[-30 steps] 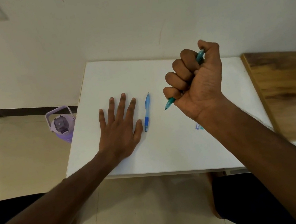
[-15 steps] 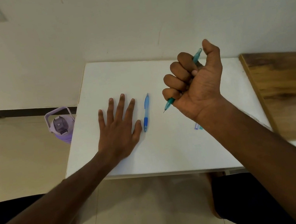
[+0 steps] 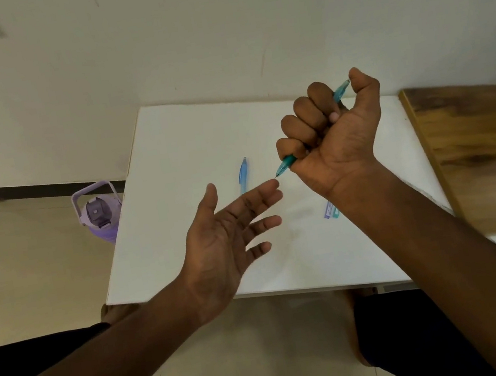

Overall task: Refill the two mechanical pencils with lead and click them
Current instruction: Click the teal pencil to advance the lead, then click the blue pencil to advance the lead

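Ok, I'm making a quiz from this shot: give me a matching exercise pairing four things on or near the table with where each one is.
Things:
1. teal mechanical pencil
2. light blue mechanical pencil
3. purple water jug
4. small lead cases

Places:
A. on the floor left of the white table
B. lying on the table, untouched
C. gripped in the right hand
D. on the table, partly behind the right wrist

Pairs: 1-C, 2-B, 3-A, 4-D

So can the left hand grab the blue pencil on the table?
Probably yes: the left hand is open, holding nothing, and hangs just above the blue pencil, with nothing between them.
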{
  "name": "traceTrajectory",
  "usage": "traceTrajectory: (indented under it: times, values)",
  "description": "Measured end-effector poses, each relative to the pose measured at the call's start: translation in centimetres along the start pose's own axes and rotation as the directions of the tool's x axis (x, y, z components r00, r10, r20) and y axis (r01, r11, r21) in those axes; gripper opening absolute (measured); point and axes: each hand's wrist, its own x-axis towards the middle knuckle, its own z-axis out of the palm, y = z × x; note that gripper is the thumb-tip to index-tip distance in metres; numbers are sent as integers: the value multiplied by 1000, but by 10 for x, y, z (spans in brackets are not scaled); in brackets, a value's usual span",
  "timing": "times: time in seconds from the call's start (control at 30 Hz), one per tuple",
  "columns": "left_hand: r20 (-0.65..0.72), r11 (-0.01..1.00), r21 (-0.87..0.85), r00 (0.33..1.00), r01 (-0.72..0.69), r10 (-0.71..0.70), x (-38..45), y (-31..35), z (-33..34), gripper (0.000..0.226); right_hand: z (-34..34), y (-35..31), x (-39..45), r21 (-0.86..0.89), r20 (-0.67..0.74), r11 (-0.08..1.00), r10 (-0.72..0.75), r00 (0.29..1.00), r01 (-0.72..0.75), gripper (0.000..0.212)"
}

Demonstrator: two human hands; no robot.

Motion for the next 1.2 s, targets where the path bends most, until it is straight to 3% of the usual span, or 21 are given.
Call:
traceTrajectory:
  times: [0.3,0.5,0.57,0.63,0.67,0.7,0.73,0.77,0.8,0.83,0.87,0.93,1.07,1.2]
  values:
    - [192,987,-160,981,6,26,1,-1,-1,92,-1,5,2,36,-48,999,-5,999,7,65]
    - [237,981,-194,970,-3,50,5,-6,-2,93,0,3,1,40,-57,999,11,998,-9,61]
    - [216,990,-140,975,-18,48,7,-5,-4,90,0,1,3,21,-38,999,43,998,-43,52]
    - [103,996,64,993,-64,57,13,0,-8,79,0,-4,9,-28,-57,996,86,995,-87,38]
    - [27,963,254,995,-95,91,16,4,-12,68,-1,-8,12,-86,-93,990,101,991,-109,32]
    - [-20,861,491,987,-131,162,19,10,-17,57,-2,-11,15,-175,-145,976,109,983,-133,28]
    - [-15,666,728,967,-163,253,22,16,-26,46,-5,-12,17,-290,-207,943,108,972,-166,25]
    - [29,410,897,947,-166,320,27,21,-35,35,-8,-12,18,-421,-271,882,98,958,-209,24]
    - [66,178,975,935,-135,348,31,24,-44,28,-12,-10,19,-558,-327,788,78,942,-259,22]
    - [74,21,996,932,-87,356,34,27,-51,25,-17,-6,19,-689,-367,656,53,929,-309,20]
    - [52,-58,998,935,-34,350,38,28,-55,26,-23,-1,20,-795,-386,498,26,922,-347,19]
    - [-37,-54,997,941,58,336,46,26,-57,32,-34,8,22,-895,-376,266,-12,927,-359,18]
    - [-139,-15,988,926,154,350,60,20,-56,44,-57,13,26,-894,-401,230,-22,916,-385,25]
    - [-138,-58,983,917,172,373,70,18,-47,57,-78,13,34,-917,-396,-7,-109,912,-399,27]
